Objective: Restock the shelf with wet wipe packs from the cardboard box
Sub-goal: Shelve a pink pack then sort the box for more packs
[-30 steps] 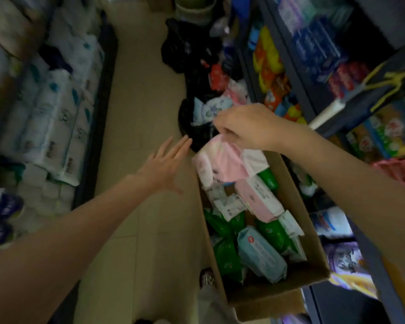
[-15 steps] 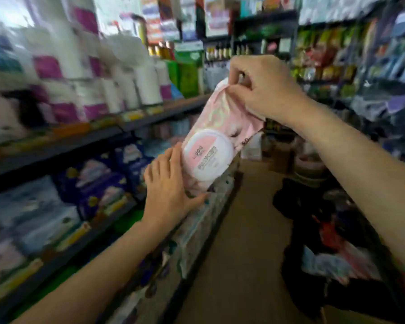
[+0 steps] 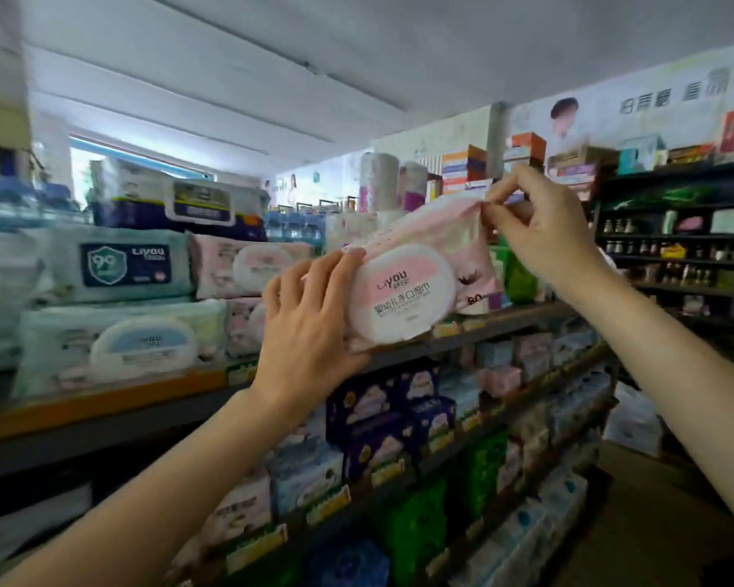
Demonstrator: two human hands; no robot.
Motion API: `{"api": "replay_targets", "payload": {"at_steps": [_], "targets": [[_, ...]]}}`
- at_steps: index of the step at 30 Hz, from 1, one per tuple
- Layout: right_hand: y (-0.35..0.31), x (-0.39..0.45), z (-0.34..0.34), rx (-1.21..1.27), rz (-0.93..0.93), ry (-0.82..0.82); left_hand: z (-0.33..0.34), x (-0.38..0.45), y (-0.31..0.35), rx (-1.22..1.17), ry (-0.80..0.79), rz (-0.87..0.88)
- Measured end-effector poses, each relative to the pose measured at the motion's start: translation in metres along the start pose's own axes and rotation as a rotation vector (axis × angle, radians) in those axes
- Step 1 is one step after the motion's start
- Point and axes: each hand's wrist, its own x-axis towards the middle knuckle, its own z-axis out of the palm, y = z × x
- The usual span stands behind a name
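Pink pack [image 3: 416, 281] held at frame centre, in front of the top shelf [image 3: 102, 400], lid facing the camera. Left hand [image 3: 310, 328] grips its left end, fingers curled over the top edge. Right hand [image 3: 539, 222] pinches the upper right corner seam between thumb and fingers. At frame left, teal packs [image 3: 119, 269] and pink packs [image 3: 246, 269] lie stacked on the shelf.

Pink wipe pack [image 3: 416, 286], tilted, before shelf [image 3: 505, 322]
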Motion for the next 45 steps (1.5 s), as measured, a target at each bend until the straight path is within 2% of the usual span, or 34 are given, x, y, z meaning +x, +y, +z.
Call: {"api": "replay_targets", "payload": {"at_steps": [3, 4, 7, 9, 12, 15, 18, 21, 26, 28, 30, 32, 34, 36, 38, 41, 43, 45], "targets": [[-0.015, 0.002, 0.026, 0.174, 0.039, -0.023, -0.014, 0.004, -0.032, 0.127, 0.043, 0.043], [-0.019, -0.002, 0.035, 0.136, -0.026, -0.025, -0.016, 0.006, -0.041, 0.165, 0.06, 0.048], [-0.021, -0.017, 0.072, -0.248, -0.378, -0.106, -0.021, 0.016, -0.069, 0.261, 0.102, 0.031], [-0.011, -0.01, 0.102, -0.447, -0.477, -0.092, -0.024, 0.028, -0.088, 0.326, 0.106, 0.029], [-0.002, 0.026, 0.146, -0.519, -0.421, 0.116, -0.027, 0.052, -0.116, 0.444, 0.086, 0.093], [-0.003, 0.067, 0.172, -0.375, -0.391, 0.143, -0.03, 0.079, -0.134, 0.54, 0.068, 0.119], [0.008, 0.091, 0.183, -0.228, -0.38, -0.013, -0.023, 0.093, -0.142, 0.571, -0.024, 0.129], [0.045, 0.089, 0.198, -0.197, -0.341, -0.25, 0.005, 0.075, -0.141, 0.54, -0.177, 0.124], [0.1, 0.061, 0.247, -0.235, -0.379, -0.64, 0.056, 0.033, -0.133, 0.512, -0.556, -0.018], [0.105, 0.05, 0.265, -0.199, -0.381, -0.685, 0.065, 0.024, -0.14, 0.585, -0.649, 0.039], [0.105, 0.051, 0.272, -0.117, -0.365, -0.702, 0.069, 0.023, -0.149, 0.639, -0.587, 0.068], [0.105, 0.059, 0.271, -0.059, -0.325, -0.79, 0.07, 0.026, -0.156, 0.641, -0.548, 0.115], [0.107, 0.062, 0.268, 0.026, -0.238, -0.914, 0.068, 0.021, -0.157, 0.658, -0.582, 0.136], [0.11, 0.058, 0.268, 0.073, -0.204, -0.968, 0.066, 0.017, -0.155, 0.661, -0.609, 0.149], [0.11, 0.054, 0.269, 0.112, -0.183, -0.975, 0.063, 0.025, -0.149, 0.594, -0.745, 0.103], [0.109, 0.056, 0.269, 0.067, -0.188, -1.008, 0.051, 0.048, -0.141, 0.24, -1.106, -0.278], [0.109, 0.05, 0.266, 0.028, -0.186, -1.017, 0.048, 0.053, -0.132, 0.189, -1.154, -0.325], [0.107, 0.04, 0.258, 0.059, -0.16, -0.983, 0.046, 0.05, -0.125, 0.289, -1.133, -0.286]]}}
